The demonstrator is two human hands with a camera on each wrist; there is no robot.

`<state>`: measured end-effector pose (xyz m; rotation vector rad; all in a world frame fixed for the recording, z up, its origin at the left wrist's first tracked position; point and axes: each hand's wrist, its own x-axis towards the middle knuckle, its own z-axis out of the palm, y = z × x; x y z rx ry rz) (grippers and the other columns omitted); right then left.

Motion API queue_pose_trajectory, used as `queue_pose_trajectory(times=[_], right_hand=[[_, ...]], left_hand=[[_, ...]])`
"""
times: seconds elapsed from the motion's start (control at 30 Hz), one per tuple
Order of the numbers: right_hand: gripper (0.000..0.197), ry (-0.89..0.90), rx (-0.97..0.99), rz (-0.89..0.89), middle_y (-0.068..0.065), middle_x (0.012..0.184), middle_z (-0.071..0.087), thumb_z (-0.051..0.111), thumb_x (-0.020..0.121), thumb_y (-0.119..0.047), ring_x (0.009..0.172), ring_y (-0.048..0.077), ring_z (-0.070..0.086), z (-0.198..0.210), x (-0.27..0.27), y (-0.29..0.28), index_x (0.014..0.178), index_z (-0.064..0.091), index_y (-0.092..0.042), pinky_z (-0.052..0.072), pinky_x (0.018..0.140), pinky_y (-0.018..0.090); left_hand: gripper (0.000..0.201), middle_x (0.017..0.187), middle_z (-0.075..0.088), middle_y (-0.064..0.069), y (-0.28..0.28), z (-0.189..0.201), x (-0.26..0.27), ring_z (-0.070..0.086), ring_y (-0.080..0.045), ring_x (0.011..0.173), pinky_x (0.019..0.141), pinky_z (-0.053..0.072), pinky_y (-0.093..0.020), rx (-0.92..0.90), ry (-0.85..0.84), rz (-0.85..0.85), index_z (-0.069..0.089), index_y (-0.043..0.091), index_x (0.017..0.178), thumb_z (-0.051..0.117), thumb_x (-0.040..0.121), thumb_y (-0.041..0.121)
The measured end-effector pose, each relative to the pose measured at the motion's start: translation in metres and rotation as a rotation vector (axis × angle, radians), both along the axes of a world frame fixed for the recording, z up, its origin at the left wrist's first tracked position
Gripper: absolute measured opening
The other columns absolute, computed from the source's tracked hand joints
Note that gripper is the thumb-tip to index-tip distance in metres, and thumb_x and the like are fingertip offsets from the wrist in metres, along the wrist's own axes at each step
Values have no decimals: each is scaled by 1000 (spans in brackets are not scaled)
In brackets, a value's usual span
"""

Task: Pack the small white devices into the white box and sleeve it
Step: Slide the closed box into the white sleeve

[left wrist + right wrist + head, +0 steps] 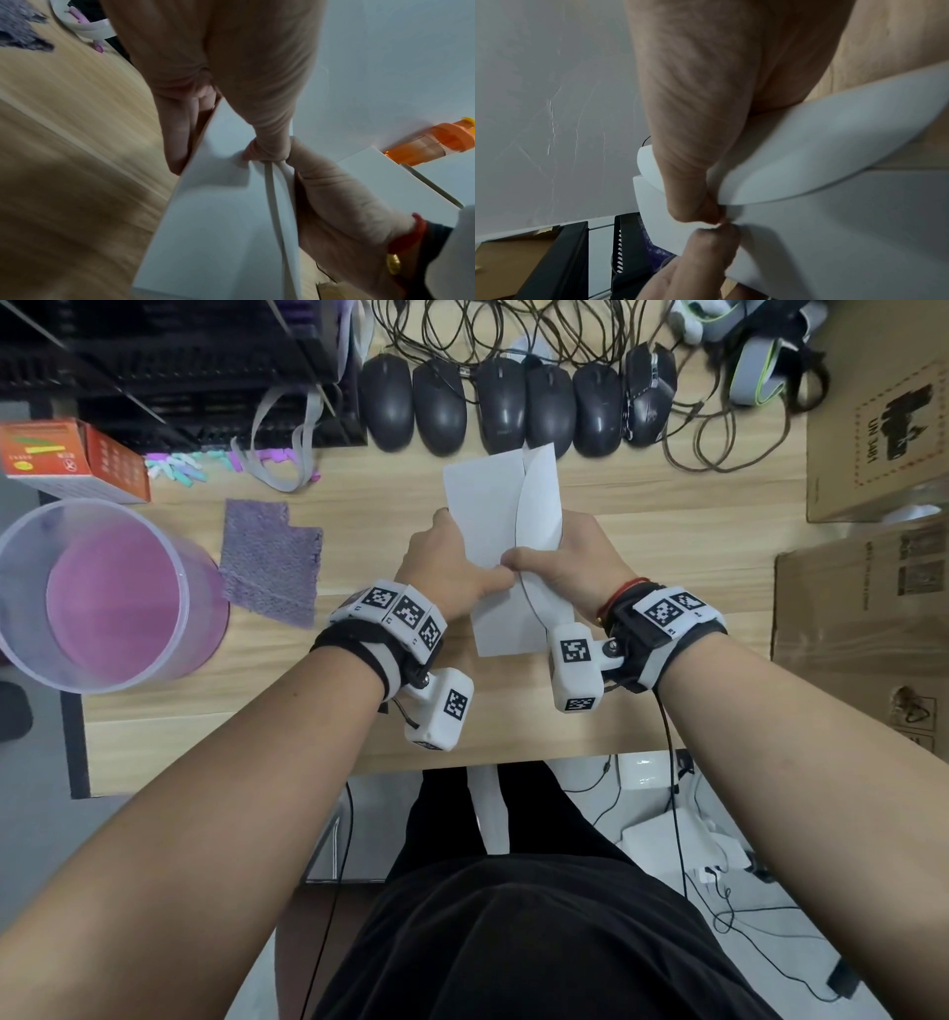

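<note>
I've got the white box (485,526) held up over the desk (667,588), my left hand (452,567) & right hand (570,562) both pinching it as the bent sleeve (539,500) goes on, so packing looks done, sleeving isn't.

1. Light wood-grain desk (667,588) fills the view.
2. Along the far edge, a row of black computer mice (513,403), cables tangled behind.
3. On the left, a clear round tub (97,595) with a pink bottom, a purple mesh cloth (269,562) just beside it.
4. Far left corner, an orange carton (72,457).
5. On the right, cardboard boxes (868,608).
</note>
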<state>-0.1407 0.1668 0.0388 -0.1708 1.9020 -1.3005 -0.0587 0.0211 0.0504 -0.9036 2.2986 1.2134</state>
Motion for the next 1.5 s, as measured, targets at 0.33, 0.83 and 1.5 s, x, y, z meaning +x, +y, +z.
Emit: queue_pose_trajectory(times=[0.33,0.83,1.5], right_hand=[[28,59,-3,3,10,99,75,75,75,-7,88,19,71,5,3,-8,102,68,-1,59,80,38],[33,-27,26,-36,12,102,75,73,72,-1,93,24,73,4,-4,3,105,68,2,61,80,39],[33,-19,27,27,13,100,75,77,73,-4,94,29,73,10,1,-1,104,69,2,59,86,46]], left_hand=[[92,118,58,-10,8,4,4,60,-33,105,85,52,-39,-69,55,88,13,10,151,70,82,29],[105,112,66,12,-6,2,13,70,-6,92,78,59,-27,258,235,-65,19,31,154,85,74,12],[47,123,70,0,-2,-9,24,69,-15,105,93,57,-38,357,149,128,51,18,137,65,92,21]])
